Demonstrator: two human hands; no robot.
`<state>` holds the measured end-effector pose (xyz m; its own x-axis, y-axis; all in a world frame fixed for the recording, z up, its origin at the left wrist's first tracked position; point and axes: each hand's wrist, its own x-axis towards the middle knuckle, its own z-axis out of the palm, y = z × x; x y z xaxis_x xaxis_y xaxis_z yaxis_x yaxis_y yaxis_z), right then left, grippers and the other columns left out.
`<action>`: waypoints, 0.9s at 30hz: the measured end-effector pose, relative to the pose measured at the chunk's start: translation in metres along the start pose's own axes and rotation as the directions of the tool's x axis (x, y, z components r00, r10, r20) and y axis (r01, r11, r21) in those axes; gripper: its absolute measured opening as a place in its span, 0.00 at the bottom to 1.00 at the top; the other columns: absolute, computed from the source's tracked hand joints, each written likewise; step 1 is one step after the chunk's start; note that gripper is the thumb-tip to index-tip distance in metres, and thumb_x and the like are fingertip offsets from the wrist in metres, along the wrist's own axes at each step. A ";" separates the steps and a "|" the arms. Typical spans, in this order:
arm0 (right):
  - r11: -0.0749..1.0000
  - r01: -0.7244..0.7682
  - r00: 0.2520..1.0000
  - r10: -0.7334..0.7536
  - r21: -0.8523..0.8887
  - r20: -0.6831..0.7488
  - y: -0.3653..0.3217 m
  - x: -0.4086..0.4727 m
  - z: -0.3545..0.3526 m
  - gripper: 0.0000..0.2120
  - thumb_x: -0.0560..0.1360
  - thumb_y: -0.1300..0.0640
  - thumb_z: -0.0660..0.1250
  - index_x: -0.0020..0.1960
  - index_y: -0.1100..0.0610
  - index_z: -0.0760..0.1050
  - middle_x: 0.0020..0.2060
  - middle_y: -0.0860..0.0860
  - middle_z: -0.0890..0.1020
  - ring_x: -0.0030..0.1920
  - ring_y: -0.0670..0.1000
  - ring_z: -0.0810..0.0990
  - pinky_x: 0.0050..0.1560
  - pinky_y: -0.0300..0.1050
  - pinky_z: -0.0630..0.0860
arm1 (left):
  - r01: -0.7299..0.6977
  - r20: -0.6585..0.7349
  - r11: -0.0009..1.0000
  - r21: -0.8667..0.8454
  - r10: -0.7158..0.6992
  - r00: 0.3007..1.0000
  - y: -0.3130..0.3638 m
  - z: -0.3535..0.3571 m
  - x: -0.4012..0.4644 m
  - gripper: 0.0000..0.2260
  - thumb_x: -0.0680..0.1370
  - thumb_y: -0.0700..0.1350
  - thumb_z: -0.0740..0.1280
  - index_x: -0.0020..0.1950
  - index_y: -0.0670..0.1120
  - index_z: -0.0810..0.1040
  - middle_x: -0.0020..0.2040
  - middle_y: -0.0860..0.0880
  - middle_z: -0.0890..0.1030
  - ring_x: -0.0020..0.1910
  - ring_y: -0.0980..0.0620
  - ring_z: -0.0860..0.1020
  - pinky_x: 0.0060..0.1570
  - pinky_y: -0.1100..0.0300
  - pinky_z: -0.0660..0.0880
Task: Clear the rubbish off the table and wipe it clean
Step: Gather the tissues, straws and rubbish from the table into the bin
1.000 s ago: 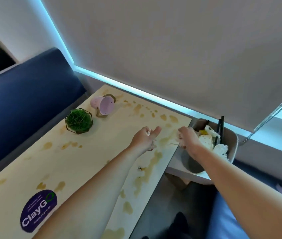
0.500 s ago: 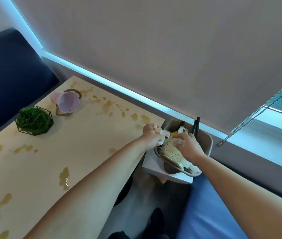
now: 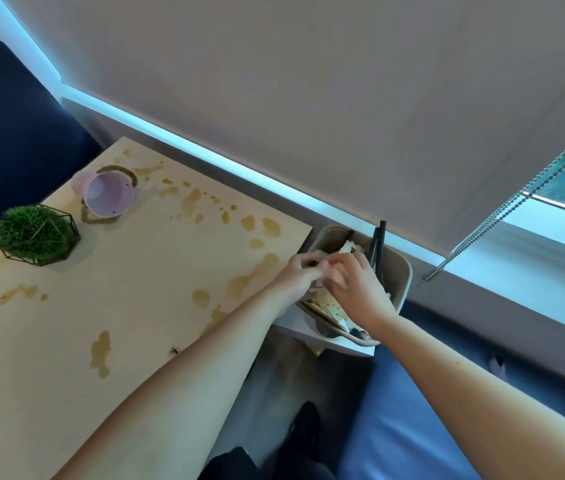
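A beige bin (image 3: 403, 271) stands on a small white stand (image 3: 343, 346) just past the table's right end. It holds a spotted paper wrapper (image 3: 328, 306), crumpled white paper and black sticks (image 3: 378, 242). Both my hands meet above the bin's near rim. My left hand (image 3: 296, 277) has its fingers curled and pinches a scrap of crumpled paper where it meets my right hand (image 3: 357, 289). My right hand's fingers curl down round the same paper. The wooden table (image 3: 142, 299) carries many brown spill stains (image 3: 101, 353). A pink cup (image 3: 109, 197) lies tipped on its side at the far left.
A green plant in a wire holder (image 3: 37, 233) stands near the table's far left edge. A dark blue seat back (image 3: 11, 140) is behind it and a blue seat (image 3: 412, 427) lies below right. A small dark speck (image 3: 174, 350) sits beside my left forearm.
My left hand left the table's end and came over the bin. My right hand rose from pressing on the wrapper and met the left above the rim. The view shifted right.
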<state>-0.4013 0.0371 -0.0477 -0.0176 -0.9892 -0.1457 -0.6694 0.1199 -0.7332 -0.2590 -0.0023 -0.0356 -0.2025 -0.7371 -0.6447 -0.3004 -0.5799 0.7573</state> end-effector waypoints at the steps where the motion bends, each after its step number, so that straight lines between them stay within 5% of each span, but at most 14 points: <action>1: 0.993 0.023 0.999 -0.027 -0.114 -0.031 0.007 -0.002 -0.001 0.17 0.78 0.51 0.64 0.67 0.47 0.69 0.64 0.47 0.69 0.63 0.51 0.71 0.59 0.47 0.73 | 0.034 -0.071 0.998 0.050 -0.031 0.997 -0.004 0.001 0.005 0.16 0.80 0.54 0.64 0.65 0.49 0.70 0.60 0.45 0.78 0.55 0.49 0.80 0.54 0.52 0.80; 4: 0.904 0.093 0.996 -0.087 -0.418 0.035 0.026 -0.012 0.002 0.23 0.77 0.40 0.60 0.71 0.37 0.61 0.74 0.48 0.59 0.73 0.57 0.56 0.73 0.58 0.55 | 0.256 -0.261 0.947 0.192 -0.203 0.944 -0.014 0.005 0.013 0.21 0.80 0.54 0.62 0.67 0.41 0.69 0.56 0.41 0.79 0.50 0.46 0.80 0.40 0.54 0.79; 7: 0.841 0.146 0.966 -0.008 -0.521 0.258 0.040 -0.017 0.013 0.32 0.74 0.28 0.53 0.74 0.30 0.46 0.77 0.43 0.39 0.78 0.58 0.38 0.73 0.64 0.38 | 0.498 -0.267 0.841 0.212 -0.440 0.857 -0.022 0.007 0.002 0.21 0.81 0.57 0.60 0.65 0.42 0.71 0.47 0.44 0.79 0.46 0.49 0.82 0.32 0.60 0.78; 13: 0.921 0.099 0.920 0.059 -0.377 0.386 0.042 -0.006 0.022 0.30 0.81 0.37 0.48 0.76 0.36 0.35 0.78 0.46 0.38 0.79 0.55 0.44 0.75 0.58 0.48 | 0.525 -0.196 0.838 0.150 -0.496 0.846 -0.040 0.008 0.011 0.22 0.82 0.54 0.59 0.71 0.43 0.65 0.55 0.43 0.81 0.39 0.47 0.85 0.39 0.52 0.83; 17: 0.909 0.056 0.916 0.118 -0.414 0.384 0.046 0.004 0.019 0.31 0.84 0.51 0.53 0.77 0.39 0.37 0.78 0.48 0.49 0.75 0.57 0.58 0.63 0.57 0.66 | 0.459 -0.115 0.887 0.056 -0.451 0.885 -0.040 0.007 0.013 0.18 0.83 0.48 0.59 0.71 0.42 0.67 0.43 0.44 0.80 0.39 0.49 0.85 0.45 0.53 0.83; 21: 0.885 0.082 0.881 0.151 -0.459 0.448 0.054 0.015 0.030 0.32 0.83 0.59 0.56 0.78 0.40 0.43 0.77 0.50 0.54 0.74 0.57 0.60 0.58 0.52 0.70 | 0.422 -0.078 0.905 0.049 -0.418 0.905 -0.035 0.009 0.015 0.17 0.84 0.44 0.57 0.72 0.39 0.65 0.39 0.46 0.77 0.44 0.50 0.84 0.51 0.55 0.81; 27: 0.882 0.087 0.847 0.179 -0.462 0.501 0.065 0.025 0.042 0.37 0.80 0.67 0.56 0.79 0.40 0.45 0.78 0.50 0.52 0.74 0.56 0.63 0.60 0.48 0.73 | 0.429 -0.044 0.903 0.033 -0.427 0.903 -0.039 0.005 0.027 0.17 0.84 0.41 0.57 0.72 0.38 0.64 0.51 0.43 0.79 0.35 0.53 0.82 0.38 0.59 0.81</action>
<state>-0.4139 0.0239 -0.1264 0.2370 -0.7740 -0.5872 -0.9356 -0.0191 -0.3525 -0.2570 0.0023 -0.0830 -0.0134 -0.4330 -0.9013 -0.3886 -0.8283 0.4037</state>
